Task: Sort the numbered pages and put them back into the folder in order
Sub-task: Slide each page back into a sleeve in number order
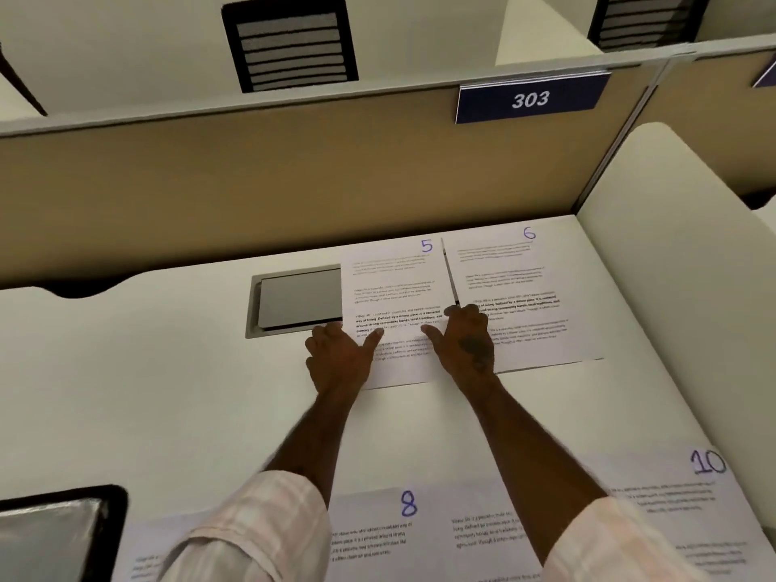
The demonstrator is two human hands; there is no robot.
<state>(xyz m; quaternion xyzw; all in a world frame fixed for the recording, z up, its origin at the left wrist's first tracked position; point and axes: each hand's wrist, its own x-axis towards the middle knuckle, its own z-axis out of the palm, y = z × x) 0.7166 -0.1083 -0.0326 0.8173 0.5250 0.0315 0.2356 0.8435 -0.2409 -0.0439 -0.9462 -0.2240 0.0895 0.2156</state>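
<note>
Page 5 (pixel 394 279) lies on the white desk at the far middle, with page 6 (pixel 516 296) just to its right. My left hand (pixel 338 357) grips page 5 at its lower left edge, thumb on top of the sheet. My right hand (pixel 464 338) holds the lower right edge of page 5, where it meets page 6. Near the front edge lie page 8 (pixel 378 535), another printed sheet (pixel 483 535) whose number my right arm hides, and page 10 (pixel 688 510). The folder is not clearly in view.
A grey cable hatch (pixel 294 302) is set into the desk, partly under page 5. A beige partition (pixel 252 191) with a "303" sign (pixel 530 99) stands behind. A white divider (pixel 672 262) closes the right side. A dark-framed object (pixel 54 535) sits front left.
</note>
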